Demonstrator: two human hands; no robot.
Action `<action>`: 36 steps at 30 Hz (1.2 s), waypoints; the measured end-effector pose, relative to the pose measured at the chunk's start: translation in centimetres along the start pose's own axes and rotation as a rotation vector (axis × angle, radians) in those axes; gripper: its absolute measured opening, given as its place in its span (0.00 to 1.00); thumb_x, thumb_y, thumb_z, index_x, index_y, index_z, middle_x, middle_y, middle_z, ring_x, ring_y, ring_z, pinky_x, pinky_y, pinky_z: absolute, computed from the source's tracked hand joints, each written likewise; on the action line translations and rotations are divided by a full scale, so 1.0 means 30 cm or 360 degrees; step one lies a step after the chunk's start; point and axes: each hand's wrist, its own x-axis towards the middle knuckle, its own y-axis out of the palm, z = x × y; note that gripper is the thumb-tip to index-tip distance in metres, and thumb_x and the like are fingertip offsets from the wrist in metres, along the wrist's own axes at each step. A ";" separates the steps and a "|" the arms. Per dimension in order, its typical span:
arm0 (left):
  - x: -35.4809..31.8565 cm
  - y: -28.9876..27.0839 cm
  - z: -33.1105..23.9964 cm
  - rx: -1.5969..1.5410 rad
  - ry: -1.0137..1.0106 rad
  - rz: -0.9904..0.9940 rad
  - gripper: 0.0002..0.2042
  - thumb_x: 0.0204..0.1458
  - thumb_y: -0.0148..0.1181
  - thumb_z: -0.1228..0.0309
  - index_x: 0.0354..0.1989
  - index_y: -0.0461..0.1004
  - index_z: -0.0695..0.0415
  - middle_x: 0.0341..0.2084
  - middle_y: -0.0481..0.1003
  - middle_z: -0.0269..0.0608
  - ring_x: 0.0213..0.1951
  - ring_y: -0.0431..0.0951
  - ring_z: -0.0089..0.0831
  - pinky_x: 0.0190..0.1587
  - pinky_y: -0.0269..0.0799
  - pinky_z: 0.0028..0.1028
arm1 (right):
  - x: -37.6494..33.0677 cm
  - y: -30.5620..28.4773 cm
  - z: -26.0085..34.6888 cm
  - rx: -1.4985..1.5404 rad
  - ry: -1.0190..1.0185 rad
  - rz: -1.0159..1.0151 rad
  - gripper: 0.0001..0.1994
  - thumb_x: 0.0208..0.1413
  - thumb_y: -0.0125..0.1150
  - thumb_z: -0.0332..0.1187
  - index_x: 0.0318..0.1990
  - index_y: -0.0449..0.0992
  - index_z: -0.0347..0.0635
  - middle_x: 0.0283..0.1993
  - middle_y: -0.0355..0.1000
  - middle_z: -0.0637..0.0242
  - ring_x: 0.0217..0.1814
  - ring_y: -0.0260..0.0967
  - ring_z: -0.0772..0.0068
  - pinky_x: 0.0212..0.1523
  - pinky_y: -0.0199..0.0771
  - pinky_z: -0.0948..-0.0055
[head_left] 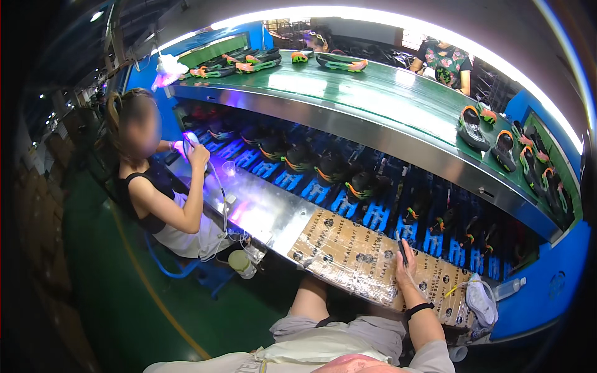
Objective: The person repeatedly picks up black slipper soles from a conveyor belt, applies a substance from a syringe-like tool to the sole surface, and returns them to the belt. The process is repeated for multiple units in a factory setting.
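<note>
My right hand [405, 268] rests on a taped cardboard sheet [348, 252] that covers the metal bench in front of me. Its fingers are closed on a thin dark pen-like tool [402, 247] that points away from me. A black band [418, 308] circles that wrist. My left hand is out of view; only a bare knee [310, 297] shows at the bench edge. Just beyond the cardboard, dark shoes with orange and green trim [360, 184] sit on blue holders [379, 214] on the lower line.
A seated co-worker [158, 199] at the left holds a small item under purple light. An upper green conveyor [385, 93] carries more shoes [472, 127]. A white cloth [482, 303], a yellow pen [454, 289] and a clear bottle [513, 287] lie at my right. Another person [444, 62] stands behind the conveyor.
</note>
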 end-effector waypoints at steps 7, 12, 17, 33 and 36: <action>0.023 -0.090 -0.040 0.0102 0.0065 0.0074 0.21 0.57 0.65 0.54 0.57 0.83 0.48 0.47 0.84 0.50 0.51 0.85 0.50 0.54 0.81 0.47 | -0.001 -0.001 0.038 -0.0146 0.0061 0.0070 0.24 0.68 0.59 0.36 0.70 0.74 0.42 0.61 0.76 0.49 0.63 0.75 0.46 0.64 0.72 0.58; 0.020 -0.083 -0.064 0.0150 0.0088 0.0085 0.21 0.57 0.64 0.54 0.57 0.84 0.47 0.47 0.84 0.49 0.51 0.85 0.50 0.54 0.81 0.47 | 0.009 -0.001 0.054 -0.0104 0.0140 0.0106 0.24 0.68 0.59 0.37 0.69 0.74 0.43 0.61 0.76 0.49 0.64 0.75 0.47 0.64 0.72 0.59; -0.004 -0.034 -0.083 0.0186 0.0116 0.0090 0.22 0.56 0.64 0.53 0.57 0.84 0.47 0.48 0.84 0.49 0.52 0.85 0.49 0.55 0.81 0.47 | 0.012 0.005 0.035 -0.0058 0.0034 0.0050 0.22 0.67 0.61 0.35 0.67 0.76 0.42 0.59 0.77 0.49 0.61 0.77 0.47 0.62 0.74 0.60; -0.145 0.064 -0.055 0.0245 0.0105 0.0105 0.22 0.56 0.64 0.51 0.57 0.84 0.44 0.50 0.84 0.46 0.53 0.85 0.48 0.56 0.80 0.47 | 0.001 0.008 -0.009 0.0037 -0.0041 0.0055 0.22 0.67 0.61 0.32 0.67 0.76 0.40 0.55 0.77 0.50 0.57 0.77 0.48 0.60 0.74 0.60; -0.155 0.079 -0.046 0.0246 0.0106 0.0119 0.22 0.56 0.64 0.50 0.57 0.84 0.43 0.51 0.84 0.46 0.53 0.85 0.48 0.57 0.80 0.47 | -0.007 0.007 0.015 0.0053 -0.0042 0.0051 0.22 0.67 0.61 0.32 0.67 0.76 0.40 0.55 0.77 0.50 0.57 0.77 0.48 0.60 0.74 0.59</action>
